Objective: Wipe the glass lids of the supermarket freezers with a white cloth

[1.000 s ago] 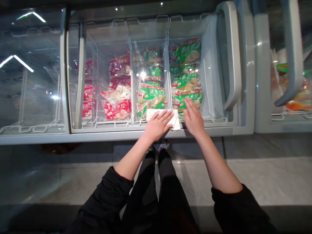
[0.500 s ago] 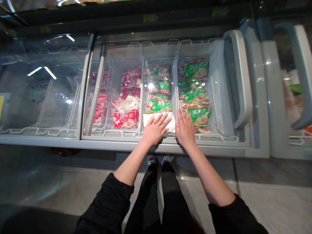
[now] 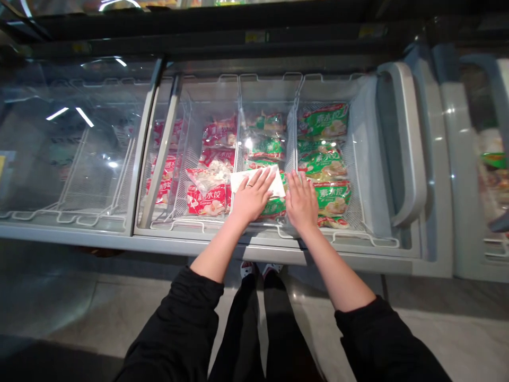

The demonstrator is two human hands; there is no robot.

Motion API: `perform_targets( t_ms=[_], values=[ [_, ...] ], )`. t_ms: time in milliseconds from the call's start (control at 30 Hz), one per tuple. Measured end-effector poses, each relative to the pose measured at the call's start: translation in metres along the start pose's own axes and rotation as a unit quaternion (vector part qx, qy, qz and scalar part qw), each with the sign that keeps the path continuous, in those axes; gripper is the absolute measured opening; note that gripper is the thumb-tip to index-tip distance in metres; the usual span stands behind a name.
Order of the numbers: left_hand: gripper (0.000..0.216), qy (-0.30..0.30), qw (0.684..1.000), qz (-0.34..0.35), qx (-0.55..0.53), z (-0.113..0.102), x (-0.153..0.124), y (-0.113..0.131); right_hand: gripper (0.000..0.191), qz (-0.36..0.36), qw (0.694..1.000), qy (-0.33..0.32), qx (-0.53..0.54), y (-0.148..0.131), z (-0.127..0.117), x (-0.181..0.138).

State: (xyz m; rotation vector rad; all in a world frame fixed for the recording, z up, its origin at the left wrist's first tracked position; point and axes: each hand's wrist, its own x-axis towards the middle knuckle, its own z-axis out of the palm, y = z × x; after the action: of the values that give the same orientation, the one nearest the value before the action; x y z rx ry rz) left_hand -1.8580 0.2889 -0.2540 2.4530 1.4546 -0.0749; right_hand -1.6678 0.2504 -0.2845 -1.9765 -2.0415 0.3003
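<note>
My left hand [image 3: 249, 197] lies flat, fingers spread, on a white cloth [image 3: 274, 182] that rests against the glass lid [image 3: 254, 106] of a chest freezer. Right beside it my right hand [image 3: 301, 200] lies flat on the same glass, fingers stretched out, over a green dumpling bag [image 3: 333, 194]. Under the glass, wire baskets hold red dumpling bags [image 3: 207, 200] on the left and green bags [image 3: 323, 120] in the middle and on the right. Neither hand grips anything.
A grey sliding-lid handle [image 3: 407, 143] curves down at the right of this lid. A second glass lid [image 3: 71, 138] to the left covers a bare wire basket. Another freezer lid [image 3: 477, 159] stands at the far right. My legs and a tiled floor [image 3: 99, 302] are below.
Both hands have slid farther up the glass, away from the freezer's front edge, and the left hand carried the white cloth with it. The camera view has tilted slightly up.
</note>
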Motion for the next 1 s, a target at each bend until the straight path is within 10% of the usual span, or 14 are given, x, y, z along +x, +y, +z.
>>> perform_targets(
  t_ms=[233,500,767,1000],
  values=[
    [0.062,-0.001,1.000,-0.001,-0.016,0.011,-0.037,0.014,0.061,0.012,1.000,-0.002,0.001,-0.006,-0.001,0.001],
    [0.061,0.017,0.999,0.024,-0.019,-0.015,0.057,-0.001,0.064,0.017,1.000,0.021,0.008,-0.002,0.004,0.000],
    [0.062,0.026,1.000,-0.009,-0.003,0.001,0.003,0.007,0.063,0.015,1.000,0.021,0.014,-0.006,0.003,0.000],
    [0.060,0.032,0.999,0.029,0.001,-0.020,0.082,-0.006,0.063,0.014,1.000,0.024,0.006,-0.005,0.005,0.000]
  ],
)
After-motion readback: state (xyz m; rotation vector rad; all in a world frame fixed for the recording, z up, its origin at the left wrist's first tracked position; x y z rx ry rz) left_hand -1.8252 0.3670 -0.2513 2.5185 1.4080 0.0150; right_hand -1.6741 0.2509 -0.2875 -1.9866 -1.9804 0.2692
